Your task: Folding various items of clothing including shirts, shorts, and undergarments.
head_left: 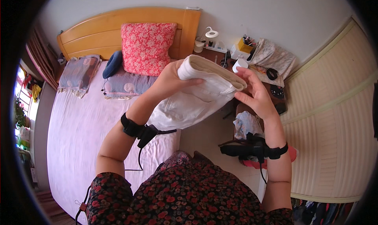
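A red-flowered black top (pixel 197 191) is worn with cabled black forearm straps (pixel 146 136).

White garment (pixel 195 105), waistband uppermost, slightly gaping, tilted, in mid-air

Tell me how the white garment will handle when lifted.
The white garment is probably floppy, since its lower part falls in soft creases. Its thick, layered top edge may hold shape better. Its matte look suggests little slipping.

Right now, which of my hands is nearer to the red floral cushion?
Left. Your left hand, holding the white garment, appears just beyond the cushion's lower right corner; your right hand, at the garment's other end, is farther right.
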### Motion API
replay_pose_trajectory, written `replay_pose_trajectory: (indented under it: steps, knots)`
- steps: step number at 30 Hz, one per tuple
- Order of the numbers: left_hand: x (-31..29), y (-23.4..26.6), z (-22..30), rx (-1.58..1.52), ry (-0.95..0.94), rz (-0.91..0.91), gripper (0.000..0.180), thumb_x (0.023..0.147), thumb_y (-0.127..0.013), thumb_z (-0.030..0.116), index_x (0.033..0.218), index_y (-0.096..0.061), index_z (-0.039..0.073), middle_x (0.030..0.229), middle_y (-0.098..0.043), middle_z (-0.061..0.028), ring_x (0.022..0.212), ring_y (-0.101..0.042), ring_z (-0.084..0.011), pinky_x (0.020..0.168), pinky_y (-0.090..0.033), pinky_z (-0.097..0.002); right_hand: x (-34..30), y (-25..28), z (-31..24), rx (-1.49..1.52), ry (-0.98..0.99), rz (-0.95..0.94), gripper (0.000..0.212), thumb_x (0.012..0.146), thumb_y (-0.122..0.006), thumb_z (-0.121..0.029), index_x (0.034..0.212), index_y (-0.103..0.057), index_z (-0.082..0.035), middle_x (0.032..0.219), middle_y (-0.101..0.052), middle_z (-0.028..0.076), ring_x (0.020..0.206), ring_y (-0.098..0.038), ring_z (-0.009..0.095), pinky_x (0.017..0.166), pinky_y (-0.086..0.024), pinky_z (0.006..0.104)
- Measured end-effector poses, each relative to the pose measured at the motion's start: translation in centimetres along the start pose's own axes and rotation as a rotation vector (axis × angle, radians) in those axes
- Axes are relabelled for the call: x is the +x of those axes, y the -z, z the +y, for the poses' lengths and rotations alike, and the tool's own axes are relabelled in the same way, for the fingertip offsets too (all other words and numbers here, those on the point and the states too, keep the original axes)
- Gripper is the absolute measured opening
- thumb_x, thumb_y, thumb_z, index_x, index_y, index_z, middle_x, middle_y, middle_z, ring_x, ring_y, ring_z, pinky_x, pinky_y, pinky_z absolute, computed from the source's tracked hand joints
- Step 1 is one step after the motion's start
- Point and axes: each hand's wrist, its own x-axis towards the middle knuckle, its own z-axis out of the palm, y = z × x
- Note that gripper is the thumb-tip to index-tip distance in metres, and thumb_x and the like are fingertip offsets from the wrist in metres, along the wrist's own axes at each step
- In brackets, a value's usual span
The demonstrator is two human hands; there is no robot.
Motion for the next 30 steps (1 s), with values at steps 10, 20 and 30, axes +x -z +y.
replay_pose_trajectory:
  steps: [10,20,30]
  knots:
    - [-0.2,0.2,2.0,0.41,-0.106,-0.048,0.054,0.065,-0.083,0.012,0.113,-0.058,0.002,0.104,-0.064,-0.0084,0.096,-0.059,-0.016,0.086,-0.046,-0.0309,4.7,-3.9,-2.3,-0.71,0.139,-0.073,0.046,0.073,-0.074,-0.028,0.109,-0.06,-0.005,0.096,-0.065,0.014,0.087,-0.063,0.033,0.075,-0.049,0.0378]
    - [-8.4,9.0,-17.4,0.58,0.253,-0.255,0.039,0.072,-0.075,0.024,0.103,-0.063,0.003,0.094,-0.064,-0.0118,0.091,-0.06,-0.0239,0.081,-0.047,-0.037,5.2,-1.6,-5.1,-0.759,0.24,-0.09,0.027,0.071,-0.067,-0.004,0.097,-0.062,0.0,0.088,-0.063,0.014,0.082,-0.061,0.031,0.073,-0.047,0.0334]
    - [-10.4,8.1,-19.2,-0.37,0.514,0.103,0.075,0.093,-0.034,0.061,0.124,-0.052,-0.005,0.121,-0.059,-0.0115,0.115,-0.053,-0.02,0.106,-0.031,-0.0327,3.0,1.9,-3.3,-0.605,0.067,-0.03,0.032,0.069,-0.07,-0.003,0.097,-0.058,0.004,0.091,-0.061,0.009,0.083,-0.056,0.016,0.079,-0.045,0.0283]
